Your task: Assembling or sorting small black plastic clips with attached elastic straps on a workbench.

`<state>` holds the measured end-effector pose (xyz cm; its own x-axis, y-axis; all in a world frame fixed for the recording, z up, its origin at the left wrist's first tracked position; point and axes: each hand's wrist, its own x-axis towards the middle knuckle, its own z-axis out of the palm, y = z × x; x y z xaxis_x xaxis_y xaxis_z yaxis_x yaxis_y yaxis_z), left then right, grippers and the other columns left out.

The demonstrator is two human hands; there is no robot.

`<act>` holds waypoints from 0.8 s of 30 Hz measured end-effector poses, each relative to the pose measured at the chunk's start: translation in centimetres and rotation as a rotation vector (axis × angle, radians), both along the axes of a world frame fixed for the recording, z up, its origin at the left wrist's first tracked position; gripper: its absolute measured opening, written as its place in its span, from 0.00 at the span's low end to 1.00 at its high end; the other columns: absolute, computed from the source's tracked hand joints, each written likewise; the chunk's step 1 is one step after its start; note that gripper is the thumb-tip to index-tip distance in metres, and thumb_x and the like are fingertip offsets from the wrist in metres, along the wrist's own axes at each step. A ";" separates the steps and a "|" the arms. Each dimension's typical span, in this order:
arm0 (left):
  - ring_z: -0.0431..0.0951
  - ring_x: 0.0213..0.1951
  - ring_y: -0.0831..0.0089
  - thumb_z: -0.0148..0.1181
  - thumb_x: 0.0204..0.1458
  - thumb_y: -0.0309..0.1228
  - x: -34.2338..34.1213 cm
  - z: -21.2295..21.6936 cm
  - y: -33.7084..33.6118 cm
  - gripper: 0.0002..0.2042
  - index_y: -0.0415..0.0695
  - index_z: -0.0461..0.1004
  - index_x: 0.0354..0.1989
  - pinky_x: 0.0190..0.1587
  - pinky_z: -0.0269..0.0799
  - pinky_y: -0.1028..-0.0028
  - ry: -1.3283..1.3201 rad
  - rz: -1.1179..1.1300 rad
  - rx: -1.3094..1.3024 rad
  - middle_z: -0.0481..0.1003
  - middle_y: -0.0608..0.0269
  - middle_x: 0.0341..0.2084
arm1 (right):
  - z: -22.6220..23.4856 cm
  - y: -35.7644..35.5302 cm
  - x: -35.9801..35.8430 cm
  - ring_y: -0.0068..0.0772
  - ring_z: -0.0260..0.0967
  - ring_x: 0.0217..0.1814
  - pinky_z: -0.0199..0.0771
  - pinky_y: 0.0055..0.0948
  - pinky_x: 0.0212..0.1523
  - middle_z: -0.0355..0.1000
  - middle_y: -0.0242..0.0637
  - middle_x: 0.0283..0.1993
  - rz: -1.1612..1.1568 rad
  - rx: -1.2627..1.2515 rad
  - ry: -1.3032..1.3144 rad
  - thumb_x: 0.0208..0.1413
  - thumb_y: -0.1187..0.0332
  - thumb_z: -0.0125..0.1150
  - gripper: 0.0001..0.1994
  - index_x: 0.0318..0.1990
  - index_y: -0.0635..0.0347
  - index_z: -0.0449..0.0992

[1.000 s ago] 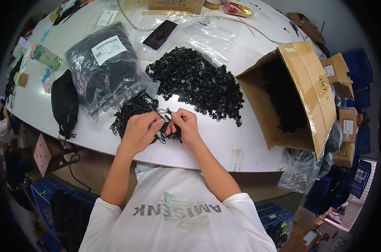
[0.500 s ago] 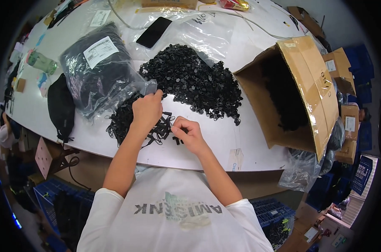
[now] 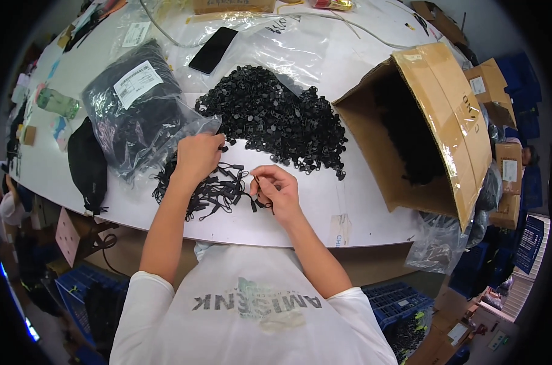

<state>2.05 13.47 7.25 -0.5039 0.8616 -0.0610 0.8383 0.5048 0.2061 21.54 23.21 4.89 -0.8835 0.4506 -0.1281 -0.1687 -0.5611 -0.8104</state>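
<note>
Beside the left hand (image 3: 198,157), whose grip I cannot tell, cords (image 3: 214,196) lie within easy reach; the right hand (image 3: 277,188) pinches one, seemingly for steadiness.

Bench (image 3: 358,213), by position. Centre: pile of small parts (image 3: 270,115). Before it and leftward, toward the near edge: heap of looped cords (image 3: 224,193). Left of the pile: filled plastic bag (image 3: 130,121); at that bag's left, pouch (image 3: 87,161), with bottle (image 3: 58,103) behind. Behind the pile: phone (image 3: 214,50), left; plastic sheet (image 3: 288,55), right. Right of the pile: carton (image 3: 446,103), on its side, mouth leftward.
</note>
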 end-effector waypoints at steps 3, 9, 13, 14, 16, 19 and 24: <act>0.76 0.27 0.56 0.61 0.43 0.29 -0.1 -0.5 -0.2 0.06 0.46 0.73 0.31 0.29 0.70 0.59 -0.013 -0.019 0.013 0.73 0.58 0.23 | 1.3 0.0 0.3 0.12 0.56 0.19 0.54 0.13 0.20 0.74 0.35 0.27 0.063 0.071 -0.021 0.58 0.72 0.55 0.05 0.38 0.64 0.72; 0.76 0.27 0.52 0.57 0.48 0.27 1.6 1.7 -0.2 0.06 0.40 0.67 0.32 0.29 0.70 0.58 -0.060 -0.164 0.248 0.74 0.54 0.22 | 1.2 0.2 1.9 0.15 0.62 0.24 0.61 0.16 0.25 0.73 0.32 0.25 0.022 0.245 -0.119 0.58 0.72 0.55 0.07 0.42 0.65 0.73; 0.75 0.26 0.52 0.56 0.49 0.23 2.8 4.8 -0.7 0.06 0.39 0.65 0.32 0.29 0.69 0.61 -0.299 -0.188 0.187 0.73 0.52 0.21 | 1.8 0.7 2.8 0.15 0.61 0.24 0.62 0.16 0.27 0.70 0.28 0.24 0.033 0.272 -0.098 0.58 0.73 0.55 0.06 0.39 0.65 0.75; 0.75 0.26 0.54 0.56 0.49 0.22 3.0 5.3 -0.8 0.06 0.38 0.65 0.31 0.29 0.69 0.64 -0.382 -0.203 0.199 0.73 0.52 0.21 | 2.0 0.8 3.0 0.15 0.61 0.25 0.62 0.16 0.27 0.69 0.27 0.24 0.024 0.275 -0.111 0.58 0.74 0.54 0.06 0.38 0.65 0.76; 0.76 0.26 0.55 0.56 0.49 0.21 3.5 6.1 -1.2 0.05 0.37 0.66 0.31 0.29 0.69 0.66 -0.430 -0.216 0.233 0.73 0.52 0.21 | 2.1 1.0 3.1 0.15 0.61 0.25 0.62 0.16 0.27 0.69 0.27 0.24 0.022 0.306 -0.159 0.58 0.73 0.54 0.06 0.37 0.66 0.76; 0.77 0.25 0.58 0.57 0.48 0.20 3.7 6.5 -1.6 0.04 0.37 0.70 0.32 0.28 0.71 0.69 -0.437 -0.287 0.342 0.74 0.53 0.22 | 2.1 0.6 3.2 0.15 0.62 0.25 0.62 0.17 0.28 0.69 0.27 0.24 0.009 0.402 -0.224 0.58 0.73 0.55 0.06 0.36 0.66 0.77; 0.76 0.24 0.57 0.59 0.47 0.21 4.4 7.0 -2.3 0.04 0.39 0.73 0.31 0.29 0.71 0.68 -0.532 -0.300 0.404 0.75 0.53 0.21 | 3.3 -0.2 3.5 0.15 0.59 0.25 0.58 0.17 0.26 0.68 0.26 0.23 0.019 0.556 -0.221 0.56 0.73 0.57 0.06 0.37 0.67 0.77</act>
<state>6.42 11.16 14.22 -0.2334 0.9649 0.1200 0.6629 0.0676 0.7456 25.04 23.03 8.24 -0.8714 0.4869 -0.0596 0.0434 -0.0444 -0.9981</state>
